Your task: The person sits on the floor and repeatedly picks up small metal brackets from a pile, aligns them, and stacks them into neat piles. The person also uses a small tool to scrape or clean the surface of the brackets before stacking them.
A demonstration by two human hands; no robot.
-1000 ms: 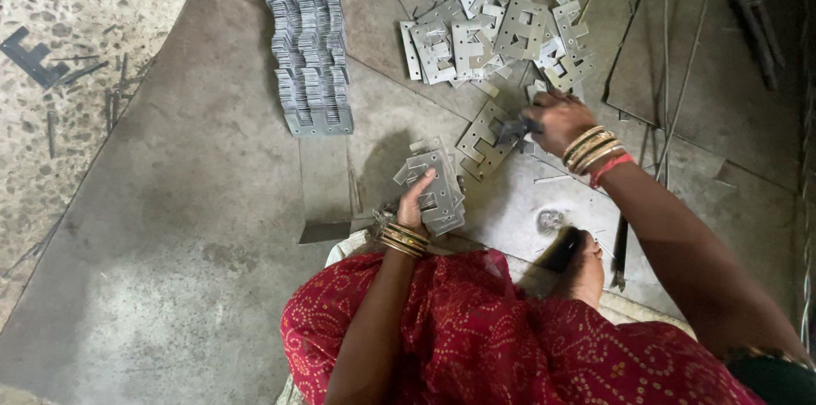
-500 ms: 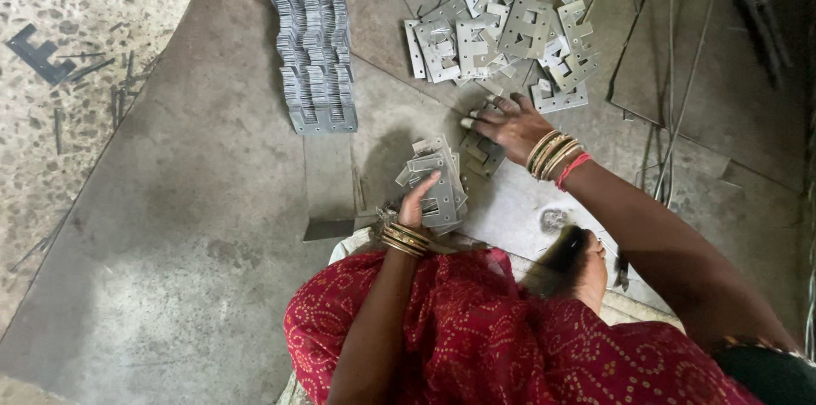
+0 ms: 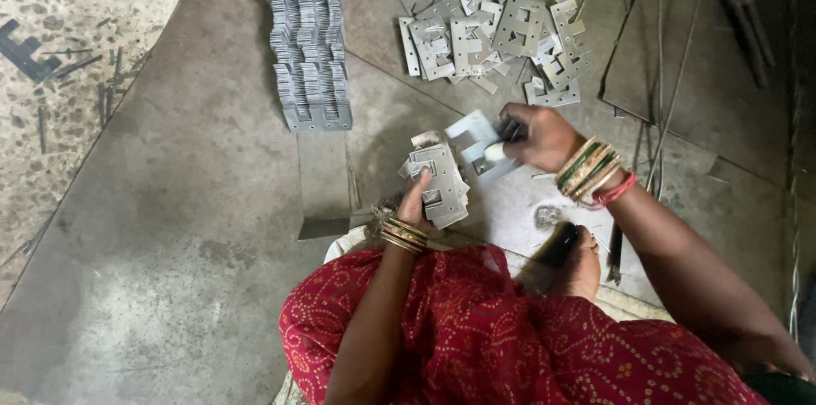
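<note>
1. Since the earlier frame the right hand [image 3: 537, 136] has come back from the loose pile toward the body and now carries a flat metal plate [image 3: 478, 143]; before, it was reaching out among the scattered pieces.
2. Right hand: fingers clamped on the plate's edge, plate tilted, held just beside and to the right of the small stack [image 3: 439, 181].
3. Left hand [image 3: 416, 198]: has stayed put, fingers resting on the near edge of the small stack, steadying it; grip closed or just pressing, can't tell.
4. Small stack sits on the grey sheet floor [image 3: 195, 226], directly in front of the red patterned garment [image 3: 501, 337].
5. Loose pile of notched plates [image 3: 489, 27] lies further out, well apart from the stack.
6. Long tidy row of stacked plates [image 3: 308, 39] lies to the left of the pile.
7. Bangles on both wrists; thin metal rods [image 3: 659, 99] lie at the right.
</note>
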